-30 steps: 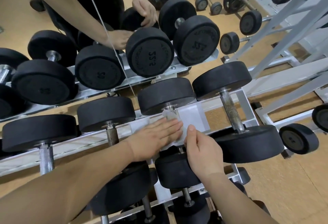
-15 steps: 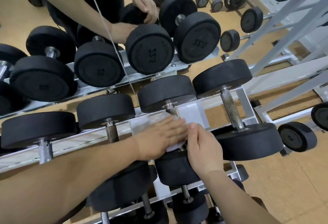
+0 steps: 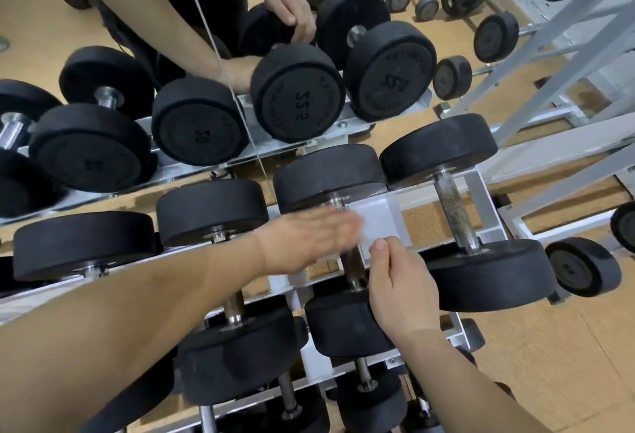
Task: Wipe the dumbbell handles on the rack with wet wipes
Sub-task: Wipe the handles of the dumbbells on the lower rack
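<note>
Black dumbbells lie in a row on a white steel rack. Across the steel handle of the middle dumbbell lies a white wet wipe. My left hand rests flat on the wipe with straight fingers and is blurred by motion. My right hand is beside the handle, its thumb and curled fingers pinching the wipe's near right edge. Most of the wipe is hidden under my left hand.
To the right lies a dumbbell with a bare knurled handle, and another handle to the left passes under my left forearm. A mirror behind the rack reflects dumbbells and arms. Lower rack tiers hold more dumbbells; small dumbbells sit on the floor at right.
My left hand has slid along the handle toward the far dumbbell head, over the wipe. My right hand keeps its place at the wipe's edge.
</note>
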Action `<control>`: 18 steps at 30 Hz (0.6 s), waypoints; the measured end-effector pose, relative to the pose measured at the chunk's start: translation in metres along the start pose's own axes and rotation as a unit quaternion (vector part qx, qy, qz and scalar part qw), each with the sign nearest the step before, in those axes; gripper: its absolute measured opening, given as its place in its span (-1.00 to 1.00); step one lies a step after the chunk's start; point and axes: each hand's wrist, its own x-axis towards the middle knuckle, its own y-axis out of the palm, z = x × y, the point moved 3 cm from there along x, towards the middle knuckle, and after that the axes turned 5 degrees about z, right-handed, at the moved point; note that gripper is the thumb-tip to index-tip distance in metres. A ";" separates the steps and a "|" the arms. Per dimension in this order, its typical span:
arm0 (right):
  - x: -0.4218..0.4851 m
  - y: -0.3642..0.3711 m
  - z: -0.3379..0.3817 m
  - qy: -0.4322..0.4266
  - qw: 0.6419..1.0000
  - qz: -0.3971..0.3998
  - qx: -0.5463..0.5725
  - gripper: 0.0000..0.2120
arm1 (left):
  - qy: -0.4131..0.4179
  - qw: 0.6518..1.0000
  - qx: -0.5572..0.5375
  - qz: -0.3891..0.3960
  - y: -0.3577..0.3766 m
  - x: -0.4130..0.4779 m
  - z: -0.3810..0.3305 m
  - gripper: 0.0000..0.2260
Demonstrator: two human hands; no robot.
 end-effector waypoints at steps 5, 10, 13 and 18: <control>0.001 0.001 0.001 -0.003 1.000 0.003 -0.003 -0.63 | -0.040 0.996 -0.073 -0.011 0.022 -0.003 -0.044 -0.36; 0.002 0.003 -0.002 -0.003 1.000 0.010 -0.015 -0.61 | -0.082 0.989 -0.115 -0.043 -0.018 -0.005 -0.029 -0.51; 0.003 0.003 -0.002 -0.004 1.000 0.013 -0.017 -0.59 | -0.323 0.886 -0.265 -0.200 -0.055 -0.005 -0.044 -0.71; 0.002 0.001 0.000 -0.001 0.999 0.022 -0.024 -0.62 | -0.647 0.571 -0.444 -0.241 -0.040 -0.025 -0.064 -0.82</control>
